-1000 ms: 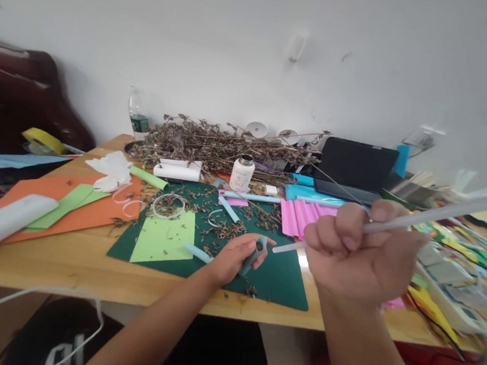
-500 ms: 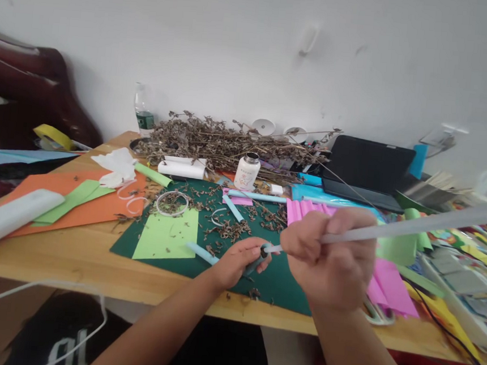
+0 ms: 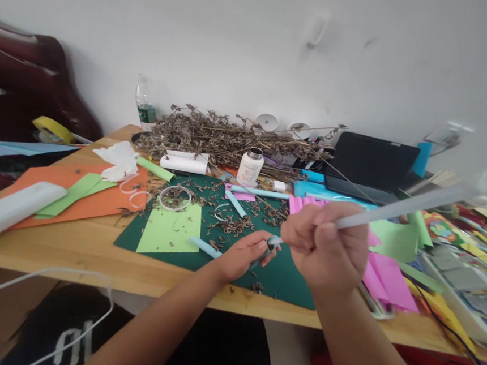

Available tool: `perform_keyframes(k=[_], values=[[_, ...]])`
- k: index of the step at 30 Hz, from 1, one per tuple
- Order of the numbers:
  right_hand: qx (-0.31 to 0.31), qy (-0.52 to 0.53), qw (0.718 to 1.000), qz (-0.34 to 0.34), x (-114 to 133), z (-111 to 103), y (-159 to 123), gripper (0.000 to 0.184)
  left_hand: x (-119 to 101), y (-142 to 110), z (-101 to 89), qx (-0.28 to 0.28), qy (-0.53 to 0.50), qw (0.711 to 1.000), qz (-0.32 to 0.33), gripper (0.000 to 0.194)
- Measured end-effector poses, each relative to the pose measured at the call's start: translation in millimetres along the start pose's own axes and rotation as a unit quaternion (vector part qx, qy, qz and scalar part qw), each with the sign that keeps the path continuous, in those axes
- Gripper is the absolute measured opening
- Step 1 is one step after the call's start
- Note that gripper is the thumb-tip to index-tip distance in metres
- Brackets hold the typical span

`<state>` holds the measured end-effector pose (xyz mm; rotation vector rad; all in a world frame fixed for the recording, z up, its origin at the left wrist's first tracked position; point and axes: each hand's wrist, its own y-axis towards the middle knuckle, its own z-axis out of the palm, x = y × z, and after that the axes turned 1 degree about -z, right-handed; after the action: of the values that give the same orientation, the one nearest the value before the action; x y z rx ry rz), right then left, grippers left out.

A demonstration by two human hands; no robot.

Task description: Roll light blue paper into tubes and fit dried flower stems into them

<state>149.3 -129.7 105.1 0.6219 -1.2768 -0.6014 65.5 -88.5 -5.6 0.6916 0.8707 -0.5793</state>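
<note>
- The left hand [image 3: 246,254] has its grip closed around a blue tube [image 3: 271,242], above the green mat [image 3: 284,280].
- At right, the right hand [image 3: 326,248] pinches a white rod [image 3: 394,210], its tip at the tube's mouth.
- Dried stems [image 3: 213,137] lie far.

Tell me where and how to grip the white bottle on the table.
Grip the white bottle around its body, probably from the near side, passing over the blue tube lying before it: the bottle stands upright, mouth open, and dried plants crowd behind.
</note>
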Motion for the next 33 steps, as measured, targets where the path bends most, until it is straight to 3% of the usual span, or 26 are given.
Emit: perform_keyframes(k=[2,6,9,14,18,26,33], values=[[-0.008,-0.007,1.0,-0.008,-0.9,0.0,0.2,0.007,0.2,-0.2,0.1,-0.001,-0.001,1.0,-0.011,0.038],[0.087,-0.024,0.995,0.048,-5.0,-1.2,3.7,0.011,1.7,-0.5,-0.2,-0.019,-0.014,1.0,-0.001,0.04],[0.091,-0.023,0.994,0.062,-7.1,-4.8,6.7,0.011,2.3,-0.7,-0.4,-0.01,-0.002,1.0,0.006,0.04],[0.138,-0.113,0.982,0.067,-10.9,-18.9,3.7,0.015,1.7,-1.1,-0.3,-0.011,0.017,1.0,0.011,0.041],[0.113,-0.146,0.983,0.005,-13.5,-29.5,-1.1,0.017,1.3,-1.2,-0.3,0.0,0.043,0.999,0.03,0.038],[0.152,-0.183,0.971,0.0,-14.5,-31.6,-0.5,0.021,3.8,-1.0,-2.4,0.015,0.062,0.997,0.045,0.037],[0.111,-0.169,0.979,-0.005,-16.6,-34.0,-3.0,0.024,3.1,-3.2,-2.7,0.019,0.077,0.996,0.05,0.036]])
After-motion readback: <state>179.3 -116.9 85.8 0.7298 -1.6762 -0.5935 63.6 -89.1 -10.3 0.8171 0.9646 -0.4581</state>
